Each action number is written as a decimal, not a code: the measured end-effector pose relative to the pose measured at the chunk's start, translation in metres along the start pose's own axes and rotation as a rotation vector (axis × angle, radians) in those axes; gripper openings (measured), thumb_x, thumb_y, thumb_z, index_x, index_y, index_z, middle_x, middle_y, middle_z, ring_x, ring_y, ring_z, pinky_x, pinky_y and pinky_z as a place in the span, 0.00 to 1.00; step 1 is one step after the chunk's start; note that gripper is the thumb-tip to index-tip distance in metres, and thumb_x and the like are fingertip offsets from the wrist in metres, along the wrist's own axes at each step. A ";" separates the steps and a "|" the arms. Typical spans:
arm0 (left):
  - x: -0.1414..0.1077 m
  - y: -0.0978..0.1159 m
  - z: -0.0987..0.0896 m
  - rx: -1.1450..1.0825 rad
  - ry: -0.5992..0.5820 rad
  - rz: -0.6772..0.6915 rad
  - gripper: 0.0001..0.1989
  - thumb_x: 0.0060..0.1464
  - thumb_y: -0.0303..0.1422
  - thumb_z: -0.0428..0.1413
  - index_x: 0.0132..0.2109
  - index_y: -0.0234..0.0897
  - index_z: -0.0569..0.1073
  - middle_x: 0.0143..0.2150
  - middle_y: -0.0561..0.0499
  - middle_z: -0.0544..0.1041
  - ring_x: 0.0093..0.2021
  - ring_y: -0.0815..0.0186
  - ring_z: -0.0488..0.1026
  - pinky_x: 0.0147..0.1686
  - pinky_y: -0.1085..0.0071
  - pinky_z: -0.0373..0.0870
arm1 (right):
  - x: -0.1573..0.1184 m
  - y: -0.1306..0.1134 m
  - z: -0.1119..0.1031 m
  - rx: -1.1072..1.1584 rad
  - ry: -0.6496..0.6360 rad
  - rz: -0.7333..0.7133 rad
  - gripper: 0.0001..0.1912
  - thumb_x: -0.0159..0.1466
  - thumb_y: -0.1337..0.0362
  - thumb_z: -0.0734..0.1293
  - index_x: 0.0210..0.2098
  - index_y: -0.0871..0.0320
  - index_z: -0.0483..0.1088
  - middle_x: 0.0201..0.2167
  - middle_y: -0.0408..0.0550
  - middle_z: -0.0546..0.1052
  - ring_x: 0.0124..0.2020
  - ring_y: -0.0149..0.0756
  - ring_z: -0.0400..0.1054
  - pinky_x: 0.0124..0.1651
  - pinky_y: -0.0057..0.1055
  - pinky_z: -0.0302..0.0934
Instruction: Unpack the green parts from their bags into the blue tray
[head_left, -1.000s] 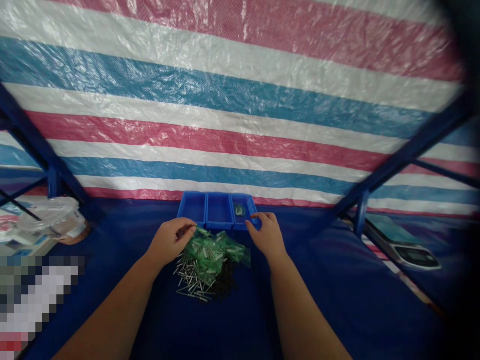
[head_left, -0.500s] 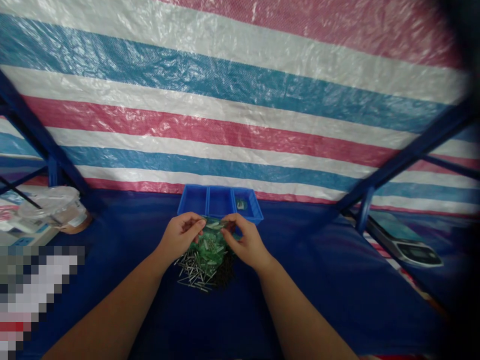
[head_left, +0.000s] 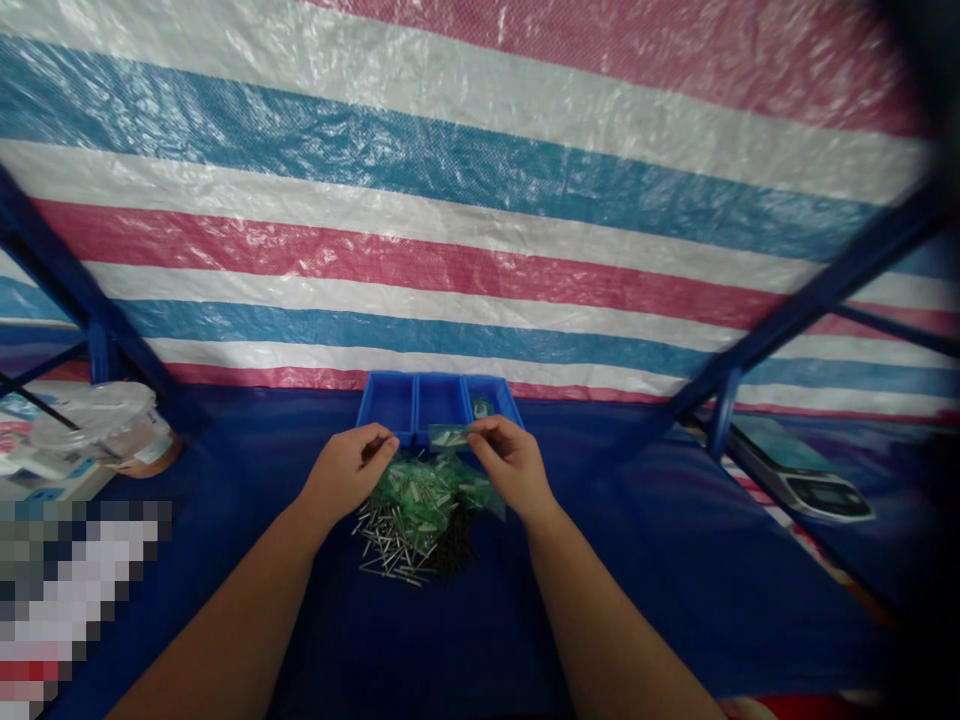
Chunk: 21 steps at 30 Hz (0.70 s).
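Note:
Pinched in the fingers of my right hand (head_left: 516, 468) is a small clear green plastic bag (head_left: 448, 436) with pale contents. It is held over a heap of similar green bags (head_left: 420, 495). My left hand (head_left: 346, 472) is closed at the heap's left side, thumb against the fingers; whether anything small is between them I cannot make out. Beneath the bags lie many loose silvery metal pins (head_left: 390, 550), with a dark pile of small pieces (head_left: 454, 550) to their right. Just behind stands a blue three-compartment tray (head_left: 416, 400), with a green bag in its right compartment.
A digital scale (head_left: 817, 485) stands at the right. Over on the left is a clear lidded tub (head_left: 124, 430) beside white equipment. Blue frame bars (head_left: 780, 310) rise at both sides, and a striped tarp (head_left: 450, 270) hangs behind the blue table surface (head_left: 645, 590).
My hands have moved apart. The small green bag that was between both hands is now in my right hand alone, away from the left fingers. The view has shifted slightly.

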<state>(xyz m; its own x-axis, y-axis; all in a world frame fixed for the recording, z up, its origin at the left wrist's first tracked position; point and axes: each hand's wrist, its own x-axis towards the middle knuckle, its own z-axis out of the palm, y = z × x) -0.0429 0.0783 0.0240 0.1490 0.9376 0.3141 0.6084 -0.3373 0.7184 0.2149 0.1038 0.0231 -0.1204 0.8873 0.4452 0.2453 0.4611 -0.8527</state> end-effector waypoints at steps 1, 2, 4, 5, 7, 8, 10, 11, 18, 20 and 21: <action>0.001 -0.004 -0.005 0.087 -0.021 0.014 0.12 0.62 0.38 0.52 0.36 0.38 0.76 0.26 0.53 0.73 0.27 0.67 0.68 0.29 0.72 0.61 | 0.003 0.002 -0.006 -0.070 0.099 -0.014 0.08 0.64 0.58 0.68 0.37 0.56 0.75 0.30 0.45 0.76 0.30 0.35 0.70 0.35 0.32 0.66; 0.002 -0.008 -0.010 0.161 -0.051 0.025 0.11 0.61 0.37 0.53 0.36 0.39 0.77 0.27 0.52 0.74 0.28 0.67 0.69 0.31 0.71 0.62 | 0.005 0.005 -0.011 -0.152 0.197 -0.019 0.09 0.64 0.58 0.68 0.37 0.56 0.76 0.30 0.46 0.77 0.29 0.35 0.69 0.35 0.33 0.66; 0.004 -0.017 -0.017 0.256 -0.118 0.031 0.09 0.58 0.34 0.54 0.37 0.40 0.79 0.29 0.51 0.76 0.29 0.66 0.70 0.31 0.71 0.62 | 0.010 0.009 -0.020 -0.302 0.342 0.000 0.10 0.63 0.58 0.67 0.38 0.57 0.77 0.30 0.47 0.77 0.28 0.36 0.69 0.33 0.33 0.65; 0.004 -0.022 -0.019 0.278 -0.146 0.031 0.08 0.56 0.33 0.55 0.38 0.41 0.80 0.30 0.51 0.77 0.29 0.65 0.71 0.31 0.71 0.63 | 0.011 0.012 -0.024 -0.363 0.383 0.016 0.11 0.62 0.58 0.67 0.38 0.57 0.77 0.29 0.47 0.78 0.28 0.37 0.69 0.33 0.33 0.65; 0.003 -0.028 -0.022 0.292 -0.171 0.028 0.10 0.53 0.32 0.56 0.40 0.43 0.81 0.31 0.51 0.78 0.29 0.65 0.71 0.30 0.71 0.63 | 0.014 0.017 -0.027 -0.426 0.436 0.034 0.12 0.62 0.57 0.67 0.39 0.58 0.78 0.29 0.49 0.79 0.30 0.38 0.70 0.34 0.34 0.65; 0.002 -0.029 -0.023 0.295 -0.170 0.026 0.11 0.51 0.31 0.56 0.41 0.43 0.81 0.31 0.51 0.78 0.29 0.65 0.72 0.30 0.71 0.63 | 0.014 0.019 -0.027 -0.428 0.461 0.036 0.13 0.63 0.56 0.67 0.39 0.59 0.78 0.30 0.49 0.79 0.30 0.39 0.71 0.35 0.34 0.65; 0.001 -0.029 -0.024 0.299 -0.173 0.019 0.14 0.49 0.29 0.56 0.41 0.44 0.81 0.32 0.52 0.78 0.28 0.66 0.72 0.29 0.71 0.63 | 0.016 0.024 -0.026 -0.384 0.511 0.044 0.15 0.63 0.55 0.67 0.40 0.60 0.77 0.31 0.51 0.80 0.31 0.39 0.72 0.37 0.35 0.66; 0.000 -0.028 -0.025 0.300 -0.180 0.012 0.15 0.47 0.28 0.56 0.41 0.45 0.81 0.33 0.52 0.78 0.28 0.66 0.72 0.29 0.72 0.63 | 0.016 0.026 -0.025 -0.355 0.533 0.059 0.15 0.63 0.54 0.67 0.40 0.60 0.76 0.31 0.51 0.80 0.31 0.39 0.72 0.37 0.35 0.65; -0.001 -0.022 -0.026 0.274 -0.264 0.029 0.17 0.46 0.27 0.58 0.44 0.45 0.81 0.44 0.50 0.78 0.34 0.64 0.74 0.34 0.70 0.68 | 0.017 0.035 -0.028 -0.602 0.494 0.000 0.11 0.59 0.58 0.70 0.38 0.58 0.71 0.41 0.55 0.77 0.45 0.49 0.71 0.51 0.47 0.62; 0.000 -0.023 -0.026 0.289 -0.267 0.021 0.14 0.49 0.28 0.58 0.42 0.44 0.81 0.43 0.51 0.79 0.34 0.64 0.74 0.35 0.69 0.68 | 0.016 0.030 -0.028 -0.684 0.492 -0.082 0.07 0.60 0.60 0.69 0.35 0.57 0.72 0.43 0.55 0.75 0.49 0.50 0.68 0.55 0.50 0.59; 0.001 -0.023 -0.026 0.300 -0.263 0.016 0.12 0.50 0.29 0.57 0.41 0.44 0.81 0.41 0.51 0.79 0.33 0.65 0.74 0.35 0.69 0.68 | 0.015 0.026 -0.027 -0.690 0.489 -0.109 0.06 0.60 0.61 0.69 0.35 0.56 0.72 0.43 0.55 0.74 0.49 0.49 0.67 0.56 0.50 0.59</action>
<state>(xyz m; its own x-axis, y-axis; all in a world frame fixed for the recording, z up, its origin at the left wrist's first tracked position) -0.0771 0.0851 0.0239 0.3315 0.9350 0.1259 0.7991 -0.3492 0.4894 0.2450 0.1287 0.0153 0.2126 0.6627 0.7181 0.8071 0.2952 -0.5114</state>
